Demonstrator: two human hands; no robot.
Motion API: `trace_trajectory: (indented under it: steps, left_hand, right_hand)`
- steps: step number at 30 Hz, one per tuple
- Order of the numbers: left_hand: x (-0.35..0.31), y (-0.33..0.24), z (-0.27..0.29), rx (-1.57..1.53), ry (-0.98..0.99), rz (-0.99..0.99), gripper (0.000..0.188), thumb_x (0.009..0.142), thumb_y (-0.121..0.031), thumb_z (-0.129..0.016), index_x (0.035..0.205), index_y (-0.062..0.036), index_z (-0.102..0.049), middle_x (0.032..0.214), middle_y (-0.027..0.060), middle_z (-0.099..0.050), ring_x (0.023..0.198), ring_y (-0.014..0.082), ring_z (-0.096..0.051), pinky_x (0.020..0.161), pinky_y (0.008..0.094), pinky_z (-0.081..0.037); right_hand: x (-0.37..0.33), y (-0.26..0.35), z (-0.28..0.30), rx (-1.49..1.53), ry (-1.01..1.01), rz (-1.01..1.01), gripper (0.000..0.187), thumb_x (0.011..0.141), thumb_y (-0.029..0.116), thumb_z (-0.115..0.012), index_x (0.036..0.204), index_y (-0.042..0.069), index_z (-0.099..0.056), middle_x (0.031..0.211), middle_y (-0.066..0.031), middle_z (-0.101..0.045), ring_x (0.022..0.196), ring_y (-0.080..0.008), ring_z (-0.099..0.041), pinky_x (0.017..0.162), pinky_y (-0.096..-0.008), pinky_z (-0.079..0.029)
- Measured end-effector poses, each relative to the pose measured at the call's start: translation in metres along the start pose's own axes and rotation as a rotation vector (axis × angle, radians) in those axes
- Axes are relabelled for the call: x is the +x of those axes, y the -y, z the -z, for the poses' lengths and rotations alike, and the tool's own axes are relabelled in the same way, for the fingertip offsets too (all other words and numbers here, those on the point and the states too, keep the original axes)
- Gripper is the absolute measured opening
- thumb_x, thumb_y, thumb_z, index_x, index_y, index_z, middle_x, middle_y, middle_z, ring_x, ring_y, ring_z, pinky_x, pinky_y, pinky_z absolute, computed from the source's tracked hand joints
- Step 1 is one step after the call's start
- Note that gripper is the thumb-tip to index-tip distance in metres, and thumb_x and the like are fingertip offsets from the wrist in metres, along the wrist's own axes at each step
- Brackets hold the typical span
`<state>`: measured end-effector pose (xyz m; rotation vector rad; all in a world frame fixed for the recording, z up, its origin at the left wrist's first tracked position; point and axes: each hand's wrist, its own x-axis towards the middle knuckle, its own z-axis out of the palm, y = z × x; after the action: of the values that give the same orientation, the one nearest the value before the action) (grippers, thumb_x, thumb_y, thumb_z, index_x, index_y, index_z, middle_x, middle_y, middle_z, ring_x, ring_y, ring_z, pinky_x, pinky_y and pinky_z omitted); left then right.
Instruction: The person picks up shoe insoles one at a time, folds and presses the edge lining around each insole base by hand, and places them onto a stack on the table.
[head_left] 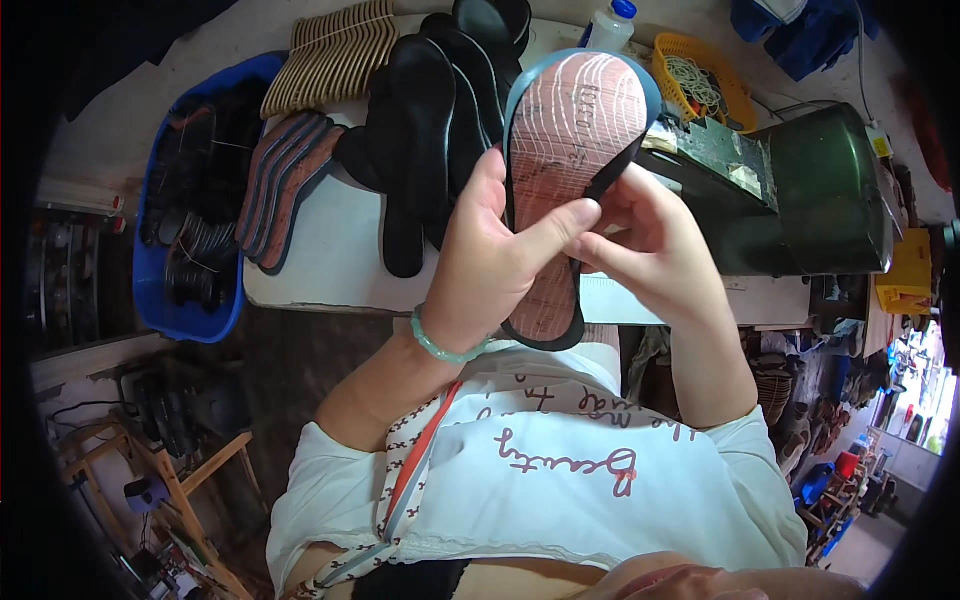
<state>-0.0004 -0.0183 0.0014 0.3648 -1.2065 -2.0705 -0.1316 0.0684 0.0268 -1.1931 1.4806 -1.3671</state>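
Note:
In front of my chest I hold up a shoe insole (570, 130), its reddish-brown underside marked with pale stitch-like lines, its wide end pointing away from me. My left hand (490, 245) wraps around the left edge and lays its thumb across the middle. At the right edge, my right hand (650, 240) has thumb and fingers closed on a black edging strip (617, 168) along the insole's narrow waist. The two thumbs nearly meet there. Part of the insole's middle and most of my right fingertips are hidden.
On the white table (320, 285) lie black insoles (425, 110), several reddish-brown insoles (290, 195) and a tied tan bundle (335, 50). A blue bin (150, 265) stands left; a dark green machine (830, 190), yellow basket (740, 95) of cord and blue-capped bottle (610, 30) are right.

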Motion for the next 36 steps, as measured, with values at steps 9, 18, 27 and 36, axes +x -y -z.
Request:
trace_trajectory:
  steps: [9,18,27,36]
  left_hand:
    - [-0.001,0.009,0.008,-0.02,-0.049,-0.041,0.032,0.085,-0.003,-0.069,0.106,0.0011,-0.045,0.108,0.0102,-0.057,0.102,0.0114,-0.054,0.087,0.0252,-0.047]
    - [0.009,0.027,-0.009,0.122,-0.256,-0.166,0.03,0.088,-0.006,-0.066,0.104,0.0025,-0.042,0.101,0.0085,-0.054,0.095,0.011,-0.05,0.081,0.0248,-0.045]
    - [0.029,0.014,0.011,-0.142,-0.085,-0.023,0.023,0.103,-0.019,-0.041,0.107,-0.0017,-0.056,0.103,0.0081,-0.065,0.091,0.0142,-0.063,0.081,0.028,-0.051]
    - [0.077,-0.008,-0.003,0.262,0.047,-0.062,0.043,0.09,-0.019,-0.066,0.121,0.0057,-0.049,0.103,0.0114,-0.065,0.092,0.0162,-0.064,0.084,0.0292,-0.051]
  right_hand:
    - [-0.006,-0.012,0.009,0.253,0.166,-0.369,0.029,0.084,0.013,-0.074,0.101,-0.003,-0.055,0.082,-0.0018,-0.061,0.083,-0.0107,-0.064,0.073,-0.0258,-0.053]
    - [-0.007,-0.016,0.005,-0.095,0.028,-0.184,0.025,0.089,0.016,-0.069,0.103,-0.005,-0.064,0.077,-0.0003,-0.064,0.069,-0.0038,-0.052,0.06,-0.0234,-0.045]
    - [-0.025,-0.017,0.021,0.377,0.06,-0.263,0.027,0.092,0.011,-0.063,0.113,-0.005,-0.058,0.099,-0.0038,-0.065,0.087,-0.006,-0.058,0.078,-0.0237,-0.049]
    - [-0.019,-0.019,0.045,0.457,0.114,-0.283,0.026,0.093,0.016,-0.061,0.111,-0.003,-0.058,0.097,-0.0019,-0.064,0.084,-0.0055,-0.058,0.077,-0.0227,-0.049]
